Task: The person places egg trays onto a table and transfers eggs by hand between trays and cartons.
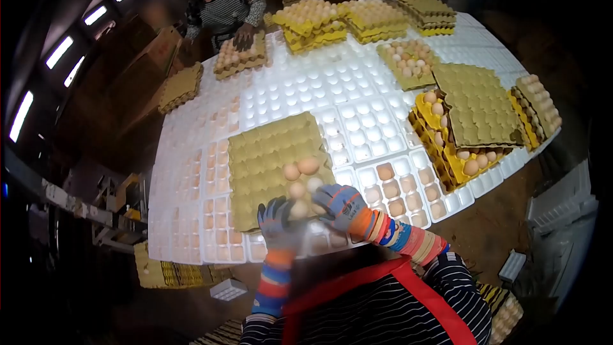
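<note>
A grey-brown pulp egg tray (271, 153) lies in front of me on white plastic egg trays. Several loose brown eggs (309, 165) and one paler egg (315, 184) are grouped at its near right part. My left hand (278, 222), in a grey-blue glove, is at the tray's near edge with its fingers extended, beside a brown egg (299, 209); its lower part is blurred. My right hand (341, 206), gloved alike, curls its fingers around an egg at the tray's near right corner, which is partly hidden by the fingers.
White plastic trays (370, 129) cover the table, some holding eggs. Yellow trays (440, 147) of eggs stand at the right, topped by a pulp tray (479, 105). More egg stacks (313, 22) line the far side. Across the table a person (227, 9) touches an egg tray (239, 56).
</note>
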